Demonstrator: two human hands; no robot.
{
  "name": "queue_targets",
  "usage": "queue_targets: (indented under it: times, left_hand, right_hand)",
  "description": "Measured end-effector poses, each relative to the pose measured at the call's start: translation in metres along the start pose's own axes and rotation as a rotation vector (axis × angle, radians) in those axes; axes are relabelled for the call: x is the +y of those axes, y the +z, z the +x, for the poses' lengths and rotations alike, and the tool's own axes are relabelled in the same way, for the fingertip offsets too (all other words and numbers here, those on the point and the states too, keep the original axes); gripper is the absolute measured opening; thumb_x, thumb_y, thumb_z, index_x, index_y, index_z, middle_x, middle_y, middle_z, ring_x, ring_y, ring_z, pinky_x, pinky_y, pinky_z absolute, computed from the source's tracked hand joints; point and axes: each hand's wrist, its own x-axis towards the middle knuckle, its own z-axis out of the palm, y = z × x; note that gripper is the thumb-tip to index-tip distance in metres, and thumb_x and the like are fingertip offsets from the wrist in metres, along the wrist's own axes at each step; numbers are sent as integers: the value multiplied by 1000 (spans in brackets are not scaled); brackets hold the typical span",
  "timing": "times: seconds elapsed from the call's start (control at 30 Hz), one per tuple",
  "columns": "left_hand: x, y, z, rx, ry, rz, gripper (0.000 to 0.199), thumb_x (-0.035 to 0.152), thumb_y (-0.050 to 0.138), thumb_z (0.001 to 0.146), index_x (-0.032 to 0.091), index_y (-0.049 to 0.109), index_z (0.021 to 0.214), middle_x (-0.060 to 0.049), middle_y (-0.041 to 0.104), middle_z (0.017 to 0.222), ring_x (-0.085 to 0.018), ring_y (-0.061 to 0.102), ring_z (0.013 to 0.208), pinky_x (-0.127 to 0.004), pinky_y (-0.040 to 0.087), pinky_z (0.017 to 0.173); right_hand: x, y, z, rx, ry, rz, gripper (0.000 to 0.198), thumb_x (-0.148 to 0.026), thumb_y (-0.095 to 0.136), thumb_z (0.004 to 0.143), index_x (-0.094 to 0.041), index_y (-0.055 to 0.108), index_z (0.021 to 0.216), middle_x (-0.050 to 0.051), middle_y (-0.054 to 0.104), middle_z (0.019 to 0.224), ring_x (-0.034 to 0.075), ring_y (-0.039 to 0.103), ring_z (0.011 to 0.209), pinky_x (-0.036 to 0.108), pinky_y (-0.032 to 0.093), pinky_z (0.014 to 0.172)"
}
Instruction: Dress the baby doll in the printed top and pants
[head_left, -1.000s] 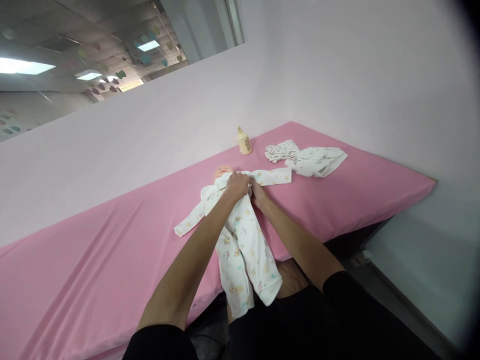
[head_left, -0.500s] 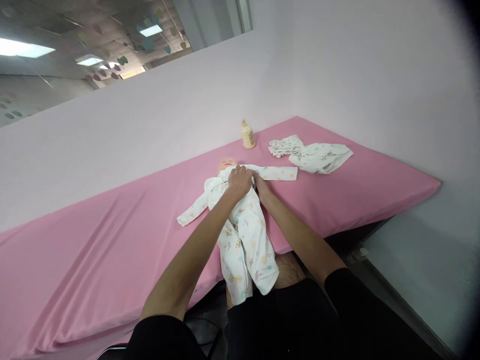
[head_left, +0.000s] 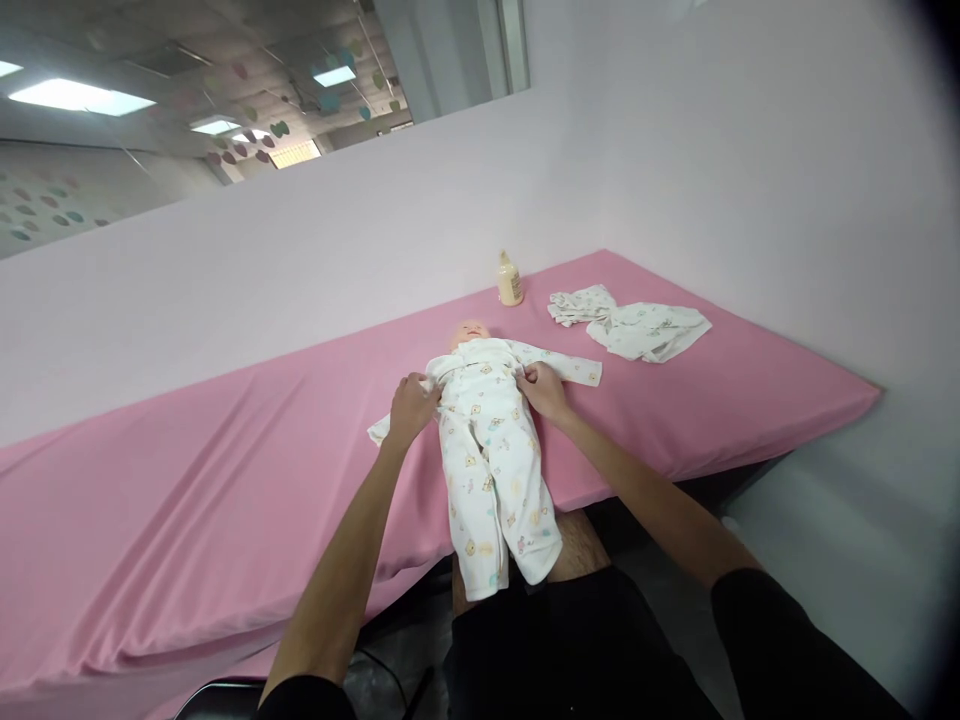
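A baby doll (head_left: pixel 470 331) lies on its back, its head toward the wall, in a white long-sleeved top (head_left: pixel 576 367) with small prints. White printed baby pants (head_left: pixel 489 440) cover its body up to the chest, and their legs hang over the table's front edge. My left hand (head_left: pixel 414 408) is closed on the pants' waist at the doll's left-hand side in view. On the opposite side, my right hand (head_left: pixel 544 390) pinches the waist edge between thumb and fingers. The doll's arms and legs are hidden by the clothes.
A pink sheet (head_left: pixel 247 500) covers the table, which runs along a white wall. Near the wall stands a cream pump bottle (head_left: pixel 511 284). Crumpled white printed clothes (head_left: pixel 649 330) lie at the right. A mirror or window (head_left: pixel 187 120) is at upper left.
My hands have moved apart from the middle of the doll's chest to either side of the pants' waist. The pants' top now lies spread flatter across the doll.
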Motion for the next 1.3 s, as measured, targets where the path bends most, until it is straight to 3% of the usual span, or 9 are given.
queue_targets:
  times: [0.1,0.33,0.5,0.63,0.77,0.93,1.03,1.13,1.3]
  left_hand:
    - [-1,2,3,-17,-49,-97,54,52,61,83,16,48,121,-14,59,120,-24,59,103,-31,45,79]
    - [-3,-2,1,-102,-21,-398,33,47,61,84,18,50,95,-1,58,87,-12,51,72,-23,39,59]
    - [2,-17,-20,152,136,-433,11,29,52,88,21,50,96,1,57,83,-12,51,71,-23,41,64]
    - [-6,-4,-51,357,325,-262,8,24,47,91,21,52,97,-4,60,93,-17,55,86,-29,45,76]
    - [-20,22,-79,343,429,-84,12,21,45,93,21,54,101,-7,61,91,-23,56,91,-37,47,84]
    - [-27,30,-92,252,307,-91,27,18,44,92,22,54,116,-9,63,111,-25,57,109,-39,48,90]
    - [-30,32,-97,358,371,-120,22,20,42,94,21,56,111,-8,65,98,-23,60,97,-37,50,83]
    - [-33,39,-101,490,476,-126,18,22,41,96,20,55,107,-7,64,90,-21,60,89,-37,49,82]
    - [-28,45,-104,413,415,-138,28,21,42,94,20,52,120,-9,63,108,-23,58,105,-38,48,90]
  right_hand:
    - [-1,1,9,-23,-123,-59,23,-27,54,80,-23,41,61,-1,52,66,17,47,68,30,34,65]
    - [3,-8,-2,-19,-223,103,18,-22,51,79,-23,37,68,-1,58,78,16,50,74,29,39,67]
    - [-1,-20,12,-37,-96,318,29,-41,68,78,-23,51,94,0,64,86,17,59,79,29,46,70]
    - [-12,-14,36,-178,-12,307,47,-45,80,68,-21,59,102,5,67,97,18,60,83,27,47,65]
    - [-24,-3,46,-386,-9,221,38,-40,82,65,-20,65,93,0,63,75,16,54,64,26,40,53]
    - [-32,-6,34,-209,-443,-54,13,-25,65,78,-21,56,71,0,56,70,18,49,70,30,41,67]
    - [-27,-17,11,10,-687,-305,9,-14,52,81,-21,55,76,5,59,80,22,51,81,35,41,79]
    - [-16,-29,-17,103,-816,-478,13,-12,47,85,-21,55,80,9,60,84,24,51,84,37,41,80]
    - [3,-35,-39,89,-829,-601,12,-14,47,89,-21,55,84,8,61,87,24,52,85,37,40,84]
